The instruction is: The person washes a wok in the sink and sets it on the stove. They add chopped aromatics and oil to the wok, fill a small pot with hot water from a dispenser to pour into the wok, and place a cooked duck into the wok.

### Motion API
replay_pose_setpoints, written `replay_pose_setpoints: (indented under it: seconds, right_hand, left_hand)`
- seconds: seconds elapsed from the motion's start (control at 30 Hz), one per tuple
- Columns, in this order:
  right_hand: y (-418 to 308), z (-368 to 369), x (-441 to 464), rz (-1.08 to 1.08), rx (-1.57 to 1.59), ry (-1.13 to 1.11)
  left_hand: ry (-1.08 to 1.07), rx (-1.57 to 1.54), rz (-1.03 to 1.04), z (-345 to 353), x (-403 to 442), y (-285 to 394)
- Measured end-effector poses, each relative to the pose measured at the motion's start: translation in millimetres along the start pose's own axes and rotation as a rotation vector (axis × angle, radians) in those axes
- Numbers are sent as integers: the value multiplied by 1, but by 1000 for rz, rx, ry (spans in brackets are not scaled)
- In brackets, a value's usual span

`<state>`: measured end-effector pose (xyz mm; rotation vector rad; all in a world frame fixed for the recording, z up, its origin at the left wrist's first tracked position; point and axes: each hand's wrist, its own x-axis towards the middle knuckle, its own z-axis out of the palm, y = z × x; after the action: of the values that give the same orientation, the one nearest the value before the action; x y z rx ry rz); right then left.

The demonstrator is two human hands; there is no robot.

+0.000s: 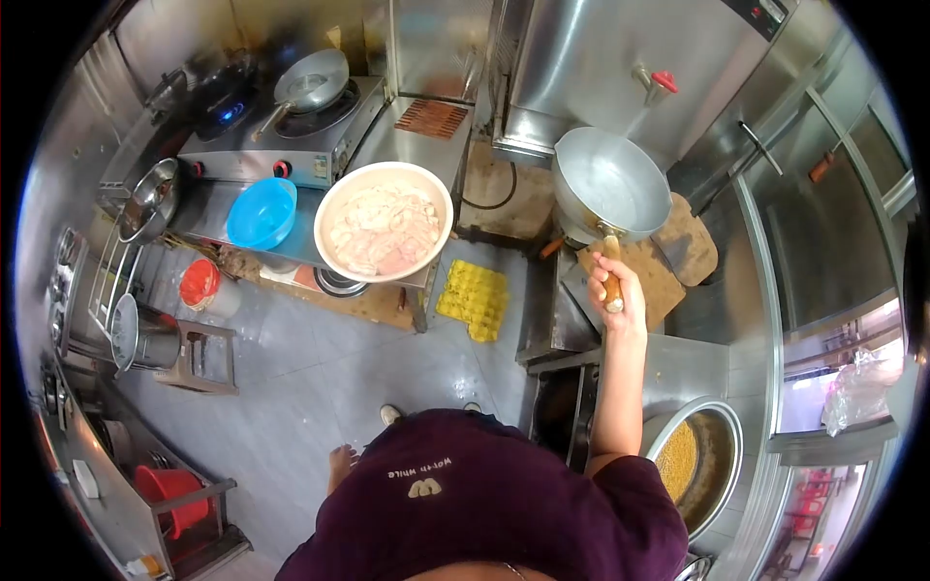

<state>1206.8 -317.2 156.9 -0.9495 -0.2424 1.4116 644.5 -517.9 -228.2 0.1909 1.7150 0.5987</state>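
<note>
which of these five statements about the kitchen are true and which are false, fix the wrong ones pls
1. The right hand grips the wooden handle of the metal pan. True.
2. The left hand also grips the handle. False: it is down by the person's side, away from the pan.
3. The blue bowl stands inside the cream basin. False: the bowl is beside the basin.
4. The tap has a red knob. True.
5. The yellow tray hangs on a wall. False: it lies on the floor.
</note>
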Motion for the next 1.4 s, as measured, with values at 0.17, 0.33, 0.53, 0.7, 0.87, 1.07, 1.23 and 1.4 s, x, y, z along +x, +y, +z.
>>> replay_pose_setpoints:
  seconds: [0.17, 0.33, 0.53, 0.7, 0.87, 1.07, 1.23, 1.4]
  right_hand:
    - [0, 0, 0, -4, -8, -8]
    - [-1, 2, -2, -7, -15, -3]
    - [-2, 6, -3, -17, -23, 14]
    - [-3, 6, -6, -20, -21, 18]
    - [-4, -4, -2, -32, 0, -12]
    - [0, -10, 2, -40, 76, -32]
    - [-3, -7, -1, -44, 119, -24]
    - [-8, -9, -2, -48, 128, -72]
  left_hand:
    - [-4, -16, -3, 1, 0, -1]
    - [-27, -44, 0, 3, 0, -2]
    - [57, -141, 269, 3, 18, 79]
    - [58, 148, 1124, 69, -93, 381]
    - [-294, 536, 1902, 276, -341, 519]
    - [-36, 1095, 2411, 481, -462, 512]
    - [81, 1302, 2294, 564, -462, 517]
    - [-29, 1225, 2423, 577, -468, 508]
